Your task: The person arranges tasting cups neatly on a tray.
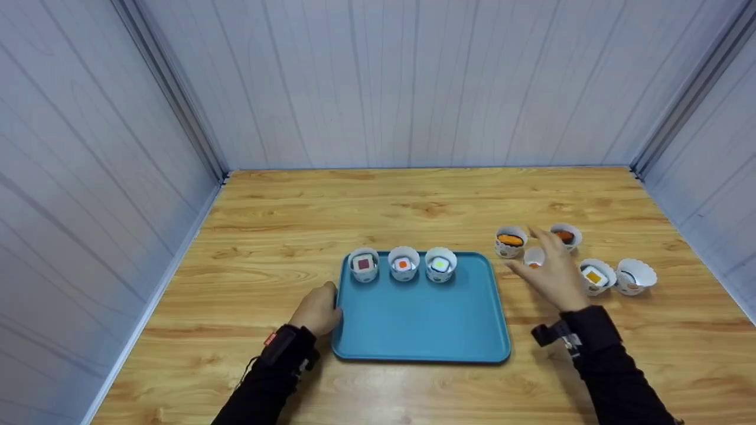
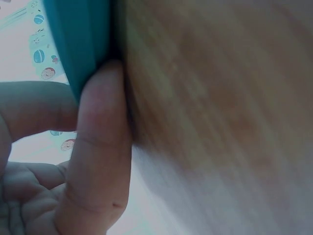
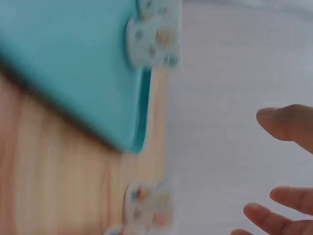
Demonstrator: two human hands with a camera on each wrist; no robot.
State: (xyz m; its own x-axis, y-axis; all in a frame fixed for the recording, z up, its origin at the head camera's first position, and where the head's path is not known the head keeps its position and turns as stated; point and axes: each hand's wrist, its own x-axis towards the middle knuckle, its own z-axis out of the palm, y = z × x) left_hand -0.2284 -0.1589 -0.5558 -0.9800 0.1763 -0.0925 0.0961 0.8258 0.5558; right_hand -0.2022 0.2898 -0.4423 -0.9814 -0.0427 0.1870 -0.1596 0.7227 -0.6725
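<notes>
A blue tray [image 1: 420, 321] lies on the wooden table. My left hand [image 1: 316, 308] grips its left edge; in the left wrist view the tray's edge [image 2: 80, 39] sits between thumb and finger. Three patterned paper cups stand in a row along the tray's far side: one with a dark red square piece [image 1: 363, 263], one with an orange-centred piece [image 1: 404, 264], one with a yellow-green-centred piece [image 1: 440, 264]. Over the cups right of the tray hovers my right hand [image 1: 555, 274], thumb and fingers spread, holding nothing. It partly covers a small cup [image 1: 534, 256].
Right of the tray stand several more cups: one with an orange-topped piece [image 1: 511, 241], one with a reddish-brown piece [image 1: 566, 235], one with a yellow-centred piece [image 1: 595, 276], and one at the far right [image 1: 636, 276]. Pale panels [image 1: 384, 82] wall the table's back and sides.
</notes>
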